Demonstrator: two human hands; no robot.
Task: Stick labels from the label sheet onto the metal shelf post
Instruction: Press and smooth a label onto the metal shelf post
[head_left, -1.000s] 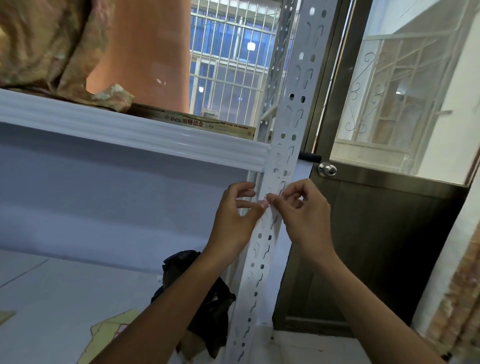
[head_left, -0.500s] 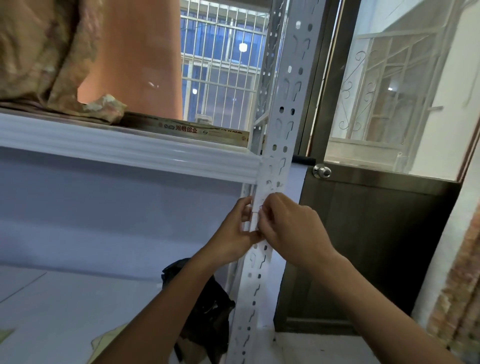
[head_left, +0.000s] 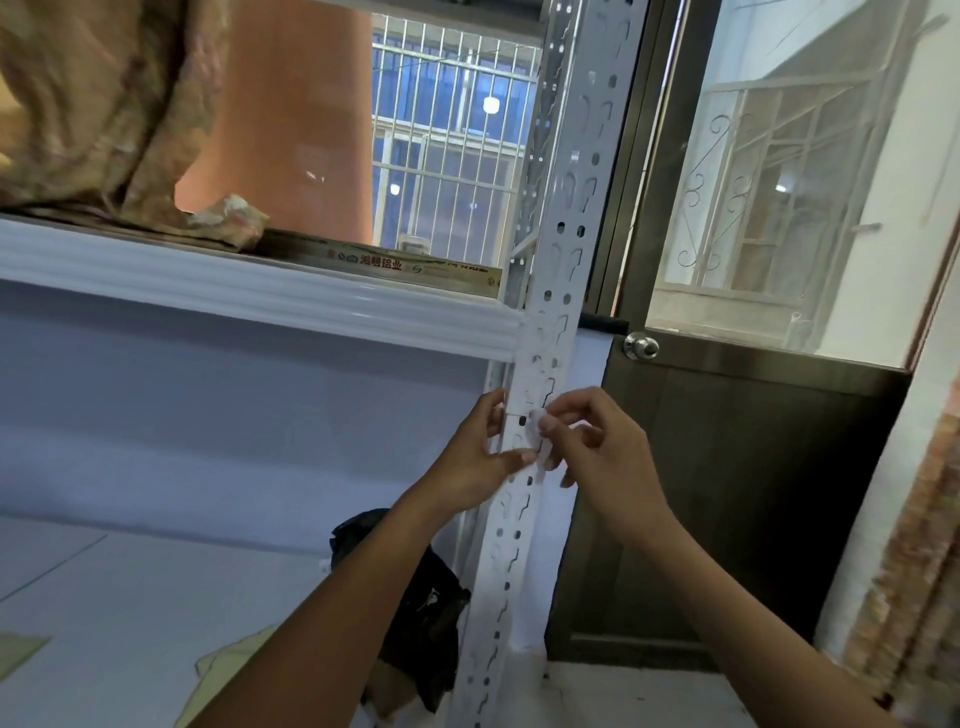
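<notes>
A white perforated metal shelf post (head_left: 563, 249) runs from top to bottom through the middle of the view. My left hand (head_left: 480, 457) wraps the post's left edge, thumb pressed on its front face. My right hand (head_left: 597, 452) pinches a small pale label (head_left: 535, 423) with thumb and forefinger and holds it against the post's front, just below the shelf. The label sheet is not in view.
A white shelf beam (head_left: 260, 296) joins the post from the left, with brown fabric (head_left: 98, 114) and a printed strip (head_left: 384, 265) on top. A dark door with a knob (head_left: 641, 345) stands right of the post. A black bag (head_left: 421, 597) lies on the lower shelf.
My right hand has opened up from covering the post and now pinches the label at the post's face. My left hand stays on the post's left edge.
</notes>
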